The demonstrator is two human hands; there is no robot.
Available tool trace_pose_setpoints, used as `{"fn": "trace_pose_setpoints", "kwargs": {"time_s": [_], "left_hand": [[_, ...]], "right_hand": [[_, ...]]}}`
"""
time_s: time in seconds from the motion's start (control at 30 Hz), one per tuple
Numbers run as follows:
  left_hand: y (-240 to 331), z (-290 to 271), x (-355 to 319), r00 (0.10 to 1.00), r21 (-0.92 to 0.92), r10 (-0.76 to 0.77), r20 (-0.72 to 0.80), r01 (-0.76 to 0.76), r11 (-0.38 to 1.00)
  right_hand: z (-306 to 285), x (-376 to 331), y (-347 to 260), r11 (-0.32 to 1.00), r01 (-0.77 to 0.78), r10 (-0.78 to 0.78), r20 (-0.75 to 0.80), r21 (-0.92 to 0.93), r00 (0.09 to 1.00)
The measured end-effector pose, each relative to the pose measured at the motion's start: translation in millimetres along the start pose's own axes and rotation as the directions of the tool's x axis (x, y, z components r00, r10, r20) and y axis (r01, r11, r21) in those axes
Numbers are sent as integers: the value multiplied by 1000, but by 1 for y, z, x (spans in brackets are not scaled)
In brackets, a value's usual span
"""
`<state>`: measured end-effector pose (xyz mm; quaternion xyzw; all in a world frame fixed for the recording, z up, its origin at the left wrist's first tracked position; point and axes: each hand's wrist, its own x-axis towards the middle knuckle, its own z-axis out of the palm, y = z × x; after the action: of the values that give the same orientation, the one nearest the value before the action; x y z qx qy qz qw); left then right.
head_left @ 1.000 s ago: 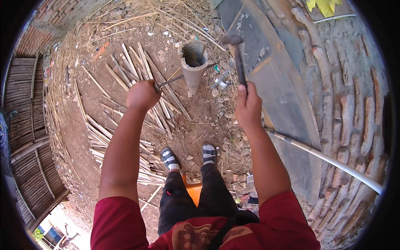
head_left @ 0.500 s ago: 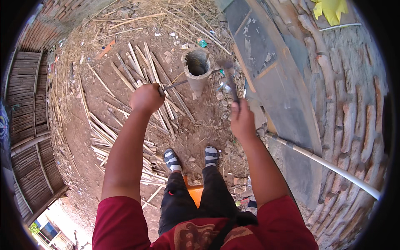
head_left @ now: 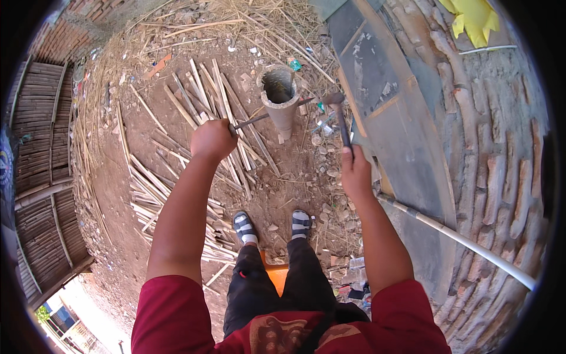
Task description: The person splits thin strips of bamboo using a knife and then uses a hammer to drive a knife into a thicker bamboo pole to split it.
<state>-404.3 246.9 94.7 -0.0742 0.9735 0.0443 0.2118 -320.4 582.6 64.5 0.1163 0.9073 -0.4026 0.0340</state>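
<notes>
My left hand point(head_left: 213, 140) is closed round the handle of a long, narrow-bladed knife point(head_left: 252, 120). Its blade points right and slightly away from me. A thick-walled, grey hollow tube point(head_left: 283, 118) stands upright beyond my hands and hides the middle of the blade, whose tip shows on the tube's right. I cannot tell whether the blade is behind the tube or set into it. My right hand point(head_left: 356, 172) grips a hammer point(head_left: 344, 125) by its dark handle. The hammer head is raised just right of the blade tip, apart from it.
Many split wooden strips point(head_left: 154, 187) lie on the dirt to the left. A dark, worn panel point(head_left: 407, 147) leans along the brick wall point(head_left: 501, 171) on the right, with a pale pole point(head_left: 471, 251) across it. Something orange point(head_left: 276, 277) shows between my legs. Dry straw point(head_left: 253, 29) covers the far ground.
My right hand and the hammer have shifted right and a little nearer to me; the hammer was blurred before. My left hand still holds the knife at the tube. The view has shifted slightly.
</notes>
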Motion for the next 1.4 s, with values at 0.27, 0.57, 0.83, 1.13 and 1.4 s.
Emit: {"fn": "trace_pose_setpoints", "kwargs": {"time_s": [0.27, 0.57, 0.83, 1.13, 1.4], "left_hand": [[8, -4, -4, 999, 9, 32, 9, -32, 999], [2, -3, -10, 1000, 22, 21, 17, -22, 1000], [0, -4, -13, 1000, 6, 6, 21, -7, 1000], [4, -7, -7, 999, 9, -9, 44, 8, 1000], [10, -12, -1, 999, 63, 24, 48, -27, 998]], "right_hand": [[25, -8, 15, 981, 103, -97, 46, -165, 994], [-1, -11, -33, 986, 133, -119, -131, 105, 984], [-38, -4, -70, 968, 70, -41, -122, 241, 992], [-20, 4, -46, 986, 81, -67, -98, 147, 993], [30, 3, 7, 995, 91, -91, -11, -42, 996]]}}
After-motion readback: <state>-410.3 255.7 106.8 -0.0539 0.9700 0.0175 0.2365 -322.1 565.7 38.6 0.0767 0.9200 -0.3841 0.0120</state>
